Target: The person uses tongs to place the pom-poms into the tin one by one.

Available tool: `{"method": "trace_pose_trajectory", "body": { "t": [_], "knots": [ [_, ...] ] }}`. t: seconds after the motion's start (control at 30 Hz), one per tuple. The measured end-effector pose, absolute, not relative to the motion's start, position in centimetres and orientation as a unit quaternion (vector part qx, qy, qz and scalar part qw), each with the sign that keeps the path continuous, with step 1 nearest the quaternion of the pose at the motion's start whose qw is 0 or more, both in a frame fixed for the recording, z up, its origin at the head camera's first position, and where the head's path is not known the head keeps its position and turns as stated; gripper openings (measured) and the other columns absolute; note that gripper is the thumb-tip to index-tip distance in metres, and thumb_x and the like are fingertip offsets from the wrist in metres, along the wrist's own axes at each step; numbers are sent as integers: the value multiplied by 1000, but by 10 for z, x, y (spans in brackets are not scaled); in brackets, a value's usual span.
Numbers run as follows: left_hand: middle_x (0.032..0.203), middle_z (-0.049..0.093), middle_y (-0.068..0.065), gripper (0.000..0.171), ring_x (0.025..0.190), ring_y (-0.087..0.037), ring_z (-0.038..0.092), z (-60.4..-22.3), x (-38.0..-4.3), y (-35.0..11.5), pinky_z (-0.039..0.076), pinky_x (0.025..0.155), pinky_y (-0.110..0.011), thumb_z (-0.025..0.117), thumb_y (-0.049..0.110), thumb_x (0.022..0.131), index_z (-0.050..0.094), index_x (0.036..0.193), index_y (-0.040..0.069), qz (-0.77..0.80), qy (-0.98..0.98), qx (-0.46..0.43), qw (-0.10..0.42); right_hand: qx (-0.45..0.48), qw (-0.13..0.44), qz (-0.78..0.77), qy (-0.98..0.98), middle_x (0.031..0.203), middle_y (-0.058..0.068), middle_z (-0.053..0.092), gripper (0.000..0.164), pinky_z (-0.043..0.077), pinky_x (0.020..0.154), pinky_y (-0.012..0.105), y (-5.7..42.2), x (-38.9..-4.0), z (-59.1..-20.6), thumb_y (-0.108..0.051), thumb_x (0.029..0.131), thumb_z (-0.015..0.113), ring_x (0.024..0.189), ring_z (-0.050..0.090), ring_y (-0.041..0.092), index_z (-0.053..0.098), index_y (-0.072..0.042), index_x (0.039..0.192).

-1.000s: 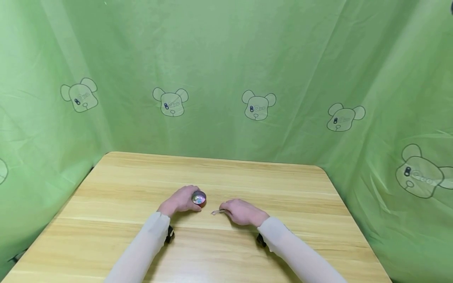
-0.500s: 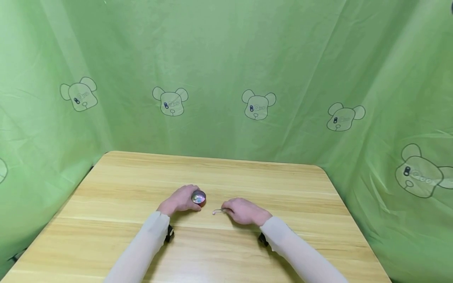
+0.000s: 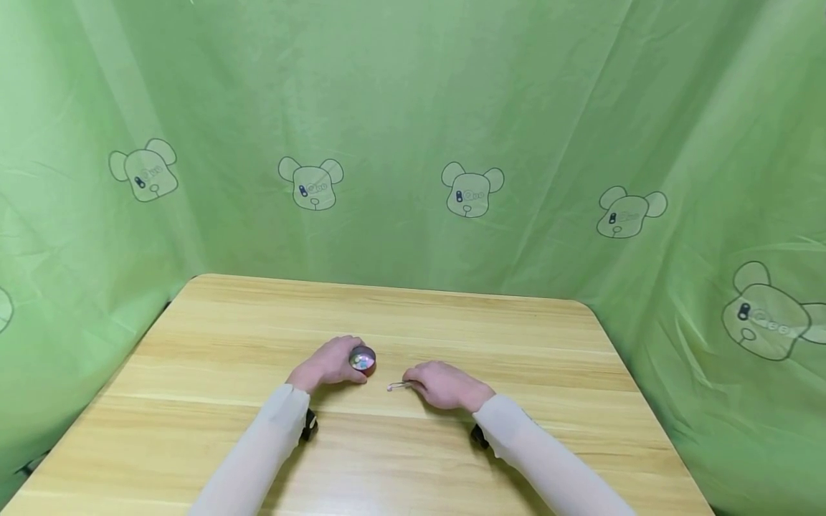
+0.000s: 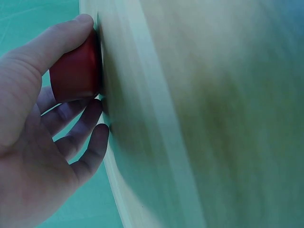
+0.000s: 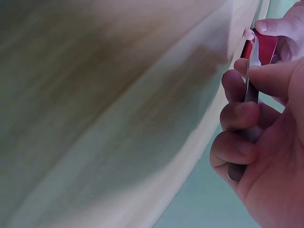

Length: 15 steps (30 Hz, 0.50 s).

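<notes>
My left hand point(image 3: 332, 362) grips a small round red tin point(image 4: 77, 71), thumb on one side and fingers on the other. The tin stands on the table, and small colourful bits show inside its dark rim in the head view. To its right, my right hand point(image 3: 444, 385) holds metal tweezers point(image 5: 255, 54) with the fingers curled round them. Their tips point left toward the tin, a short gap away. A tiny pale pink piece point(image 5: 248, 34) sits at the tweezer tips; its exact kind is too small to tell.
Both hands work over the middle of a light wooden table point(image 3: 413, 459). A green curtain point(image 3: 387, 86) with bear-head prints hangs behind the table and along both sides.
Since a second ago my right hand has shifted slightly right, away from the tin, with the tweezers. My left hand and the tin stay in place.
</notes>
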<state>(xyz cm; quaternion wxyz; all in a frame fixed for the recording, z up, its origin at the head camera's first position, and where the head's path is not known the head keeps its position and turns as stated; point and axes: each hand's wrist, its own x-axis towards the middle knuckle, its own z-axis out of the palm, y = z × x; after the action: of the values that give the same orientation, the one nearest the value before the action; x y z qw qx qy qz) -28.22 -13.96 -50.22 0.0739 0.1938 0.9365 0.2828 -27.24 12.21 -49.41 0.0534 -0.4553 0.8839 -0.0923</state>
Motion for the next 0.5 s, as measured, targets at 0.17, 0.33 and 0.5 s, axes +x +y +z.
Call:
{"method": "trace_pose_trajectory", "body": {
  "t": [0.17,0.33,0.5],
  "knots": [
    [104,61,-2,53,97,-21,57,-502,-283,-140,46,88,-40,84,28,70,59,113,9,279,938,192,75,-449,52,-93,887,96,-3,65,18,50,84,31,123,-274,-493,-13,97,50,90,62,11,65,-14,108],
    [104,61,-2,53,98,-21,57,-504,-283,-140,46,89,-40,84,27,70,59,113,10,280,937,193,75,-443,40,-97,890,95,-2,65,17,51,82,32,124,-275,-493,-12,97,51,88,62,12,65,-13,108],
    [104,61,-3,52,98,-22,57,-503,-282,-139,46,88,-41,84,26,70,59,112,9,282,936,195,73,-437,39,-104,893,97,-2,65,18,51,83,33,126,-277,-491,-12,97,51,90,62,13,64,-12,109]
  ]
}}
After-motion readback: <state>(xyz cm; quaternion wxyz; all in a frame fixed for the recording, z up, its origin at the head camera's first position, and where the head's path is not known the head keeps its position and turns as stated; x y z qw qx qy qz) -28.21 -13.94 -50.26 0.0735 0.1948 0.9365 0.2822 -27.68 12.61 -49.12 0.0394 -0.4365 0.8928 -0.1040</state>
